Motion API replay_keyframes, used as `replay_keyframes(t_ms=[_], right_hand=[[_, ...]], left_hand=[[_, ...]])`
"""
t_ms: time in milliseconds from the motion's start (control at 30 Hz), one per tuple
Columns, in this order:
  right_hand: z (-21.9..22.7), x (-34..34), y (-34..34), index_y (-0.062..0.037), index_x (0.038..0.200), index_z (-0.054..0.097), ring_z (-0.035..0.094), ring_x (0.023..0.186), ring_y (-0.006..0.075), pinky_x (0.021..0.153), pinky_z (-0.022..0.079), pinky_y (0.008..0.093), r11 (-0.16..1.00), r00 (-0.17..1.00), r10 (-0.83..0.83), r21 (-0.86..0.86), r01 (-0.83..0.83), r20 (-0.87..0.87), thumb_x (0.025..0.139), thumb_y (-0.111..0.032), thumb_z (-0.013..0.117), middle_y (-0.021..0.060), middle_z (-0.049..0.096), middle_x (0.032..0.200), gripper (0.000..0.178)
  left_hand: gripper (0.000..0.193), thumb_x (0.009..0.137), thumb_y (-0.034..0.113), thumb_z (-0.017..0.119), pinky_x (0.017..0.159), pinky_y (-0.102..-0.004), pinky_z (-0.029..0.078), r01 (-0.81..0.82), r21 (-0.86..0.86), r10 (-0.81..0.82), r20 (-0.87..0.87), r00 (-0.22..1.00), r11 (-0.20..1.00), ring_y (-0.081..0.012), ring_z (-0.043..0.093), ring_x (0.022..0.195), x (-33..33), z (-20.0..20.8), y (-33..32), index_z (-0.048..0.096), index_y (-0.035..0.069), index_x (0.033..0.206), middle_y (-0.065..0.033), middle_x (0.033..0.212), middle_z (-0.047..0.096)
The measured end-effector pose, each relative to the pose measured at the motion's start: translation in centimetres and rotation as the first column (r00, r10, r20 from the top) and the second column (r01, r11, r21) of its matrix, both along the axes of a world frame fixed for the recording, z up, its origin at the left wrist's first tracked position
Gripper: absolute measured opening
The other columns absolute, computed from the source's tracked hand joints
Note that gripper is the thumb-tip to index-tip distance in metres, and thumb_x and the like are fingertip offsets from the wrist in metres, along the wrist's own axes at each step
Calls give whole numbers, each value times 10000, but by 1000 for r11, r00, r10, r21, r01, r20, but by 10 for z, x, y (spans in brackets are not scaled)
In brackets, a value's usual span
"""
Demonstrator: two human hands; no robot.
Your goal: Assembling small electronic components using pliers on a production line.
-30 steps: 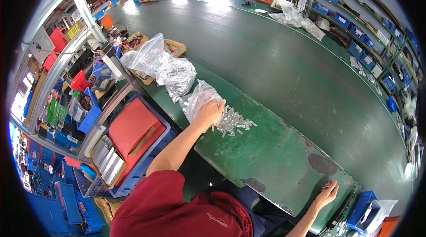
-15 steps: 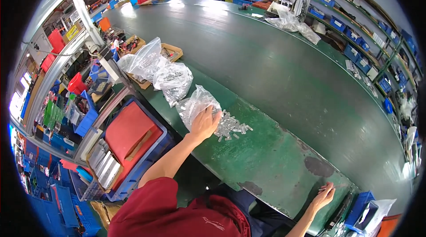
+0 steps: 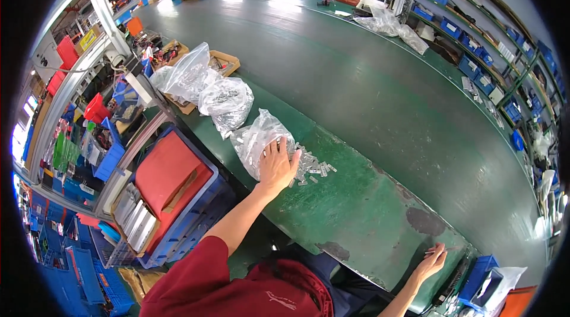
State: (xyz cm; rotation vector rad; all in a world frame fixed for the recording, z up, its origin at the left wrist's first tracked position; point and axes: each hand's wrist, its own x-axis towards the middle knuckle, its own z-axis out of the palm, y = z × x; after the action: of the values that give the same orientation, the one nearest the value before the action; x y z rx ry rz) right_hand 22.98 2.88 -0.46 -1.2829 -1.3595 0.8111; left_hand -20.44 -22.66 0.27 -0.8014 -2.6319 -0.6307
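My left hand [image 3: 277,167] lies with fingers stretched over the mouth of a clear plastic bag [image 3: 250,139] and the small pieces beside it. A loose heap of small clear, flat pieces [image 3: 314,167] spills from the bag onto the green worktop [image 3: 350,204]. Whether a piece is under my fingertips is hidden. Far to the right, my right hand [image 3: 431,262] is closed in a pinch near the worktop's right end. A thin rod-shaped thing [image 3: 449,249] pokes out from its fingers, too small to name.
Two more filled clear bags [image 3: 225,103] stand beyond, next to cardboard trays [image 3: 224,63]. A blue crate [image 3: 205,198] with red sheets is at the left. Right of my right hand lie a black tool [image 3: 452,281] and a blue bin [image 3: 482,275]. A wide dark green belt [image 3: 356,79] runs behind.
My left hand has shifted slightly, its fingers now reaching straighter over the bag's mouth. The view has moved a little. My right hand keeps its place and its pinch.
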Motion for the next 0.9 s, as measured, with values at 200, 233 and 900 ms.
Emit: replay_keyframes(t_ms=[200, 233, 900], right_hand=[[9, -8, -8, -5, 898, 658, 436, 584, 64, 535, 336, 234, 1000, 1000, -6, 9, 6, 8, 1036, -338, 556, -9, 533, 680, 375], [9, -4, -6, -9, 894, 658, 444, 594, 67, 541, 342, 235, 998, 999, -9, 56, 12, -48, 1039, -318, 551, -12, 535, 682, 358], [13, -4, -11, -19, 922, 629, 647, 682, 301, 642, 483, 389, 989, 988, -142, 38, 140, 53, 1035, -306, 524, 118, 660, 730, 326]], left_hand=[[633, 978, 457, 561, 1038, -543, 403, -40, 22, 40, 25, 999, 999, -431, 514, 1250, -4, 11, 5, 522, -56, 1346, -291, 1328, 542], [631, 976, 455, 565, 1027, -545, 409, -5, 45, 5, 1, 1000, 999, -436, 527, 1230, -6, 9, 15, 535, -64, 1334, -296, 1319, 549], [217, 983, 77, 599, 991, -377, 472, 699, 557, -798, -101, 594, 449, -291, 632, 1122, 126, 110, 112, 634, -7, 1180, -152, 1179, 671]])
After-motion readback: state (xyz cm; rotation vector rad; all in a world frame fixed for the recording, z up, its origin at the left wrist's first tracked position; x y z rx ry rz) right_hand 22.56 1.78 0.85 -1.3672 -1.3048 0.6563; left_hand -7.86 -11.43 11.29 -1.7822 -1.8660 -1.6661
